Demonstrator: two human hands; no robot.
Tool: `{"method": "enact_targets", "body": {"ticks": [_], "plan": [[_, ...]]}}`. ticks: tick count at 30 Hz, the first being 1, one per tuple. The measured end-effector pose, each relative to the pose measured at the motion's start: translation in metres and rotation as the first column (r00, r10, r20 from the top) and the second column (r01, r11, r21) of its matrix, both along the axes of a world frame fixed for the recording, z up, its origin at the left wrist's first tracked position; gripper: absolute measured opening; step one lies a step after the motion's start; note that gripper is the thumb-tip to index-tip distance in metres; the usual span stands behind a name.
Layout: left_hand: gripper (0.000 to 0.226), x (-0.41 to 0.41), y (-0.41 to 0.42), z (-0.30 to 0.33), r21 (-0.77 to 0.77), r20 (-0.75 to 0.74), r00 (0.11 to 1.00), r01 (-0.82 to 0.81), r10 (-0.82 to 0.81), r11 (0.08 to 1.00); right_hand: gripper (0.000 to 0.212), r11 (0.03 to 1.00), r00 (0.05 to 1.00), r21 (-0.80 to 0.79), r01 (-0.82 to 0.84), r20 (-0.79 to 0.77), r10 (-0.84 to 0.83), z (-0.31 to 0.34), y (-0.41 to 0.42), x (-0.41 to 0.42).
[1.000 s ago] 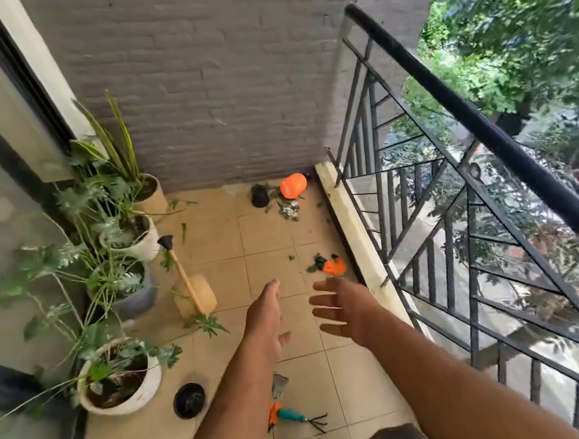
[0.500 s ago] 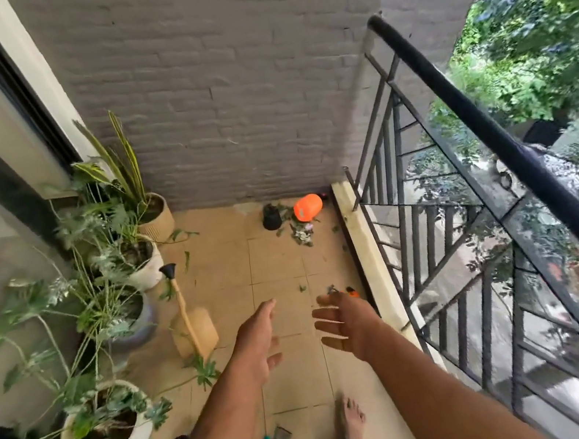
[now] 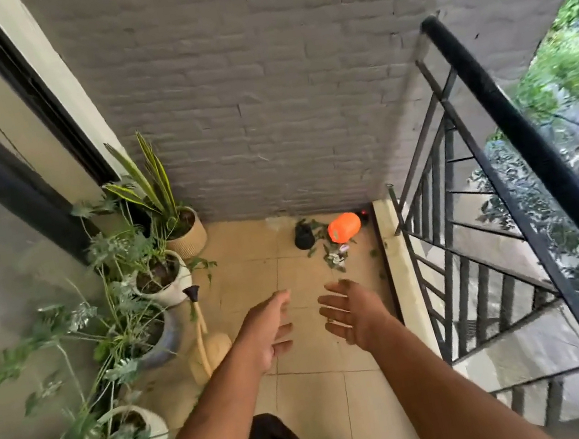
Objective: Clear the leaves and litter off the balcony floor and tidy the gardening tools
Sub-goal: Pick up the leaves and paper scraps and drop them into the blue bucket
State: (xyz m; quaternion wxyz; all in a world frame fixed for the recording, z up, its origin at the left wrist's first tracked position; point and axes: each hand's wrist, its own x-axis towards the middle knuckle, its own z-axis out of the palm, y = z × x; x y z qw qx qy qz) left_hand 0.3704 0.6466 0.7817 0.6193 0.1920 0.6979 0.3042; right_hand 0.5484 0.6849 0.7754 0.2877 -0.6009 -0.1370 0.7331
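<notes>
Two hands are out in front of us, and both hold nothing: the left hand [image 3: 267,333] has its fingers [image 3: 281,336] loosely spread and a little blurred, the right hand [image 3: 355,314] turns its palm inward with its fingers [image 3: 330,303] spread apart. Compared with a second ago we have stepped forward along the balcony floor [image 3: 321,387]; the hand tools that lay near our feet have dropped out of view, and the small orange thing by the curb is no longer visible either, hidden or passed. The far corner now sits much closer beyond the fingertips. We judge that we are walking toward that corner's litter first, with no picking up begun yet.

Counting what shows: one orange container [image 3: 344,227] lying on its side, well beyond the right fingers; one small black pot [image 3: 303,236] just left of it; one clump of leaves and scraps [image 3: 335,255] between those two and our fingertips, plus a few stray leaves [image 3: 378,261] to the right of the right fingers, by the curb. To the left of the left fingers stands one pale watering can [image 3: 208,349] with a dark nozzle, and beyond it four potted plants [image 3: 159,277] in a row along the glass door. One black railing [image 3: 523,147] runs to the right of the right hand.
</notes>
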Motion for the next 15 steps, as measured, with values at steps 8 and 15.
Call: {"method": "enact_targets", "body": {"ticks": [8,15], "plan": [[0.041,-0.044,0.122,-0.033,-0.052,-0.028,0.997,-0.080,0.079,0.995,0.032,0.999,0.997,-0.037,-0.020,0.069,0.022,-0.019,0.108,-0.029],[0.053,-0.080,0.260,-0.050,-0.026,-0.033,0.999,-0.009,0.008,1.000,0.031,0.999,0.992,-0.031,0.024,0.125,-0.020,-0.023,0.229,-0.080]]}}
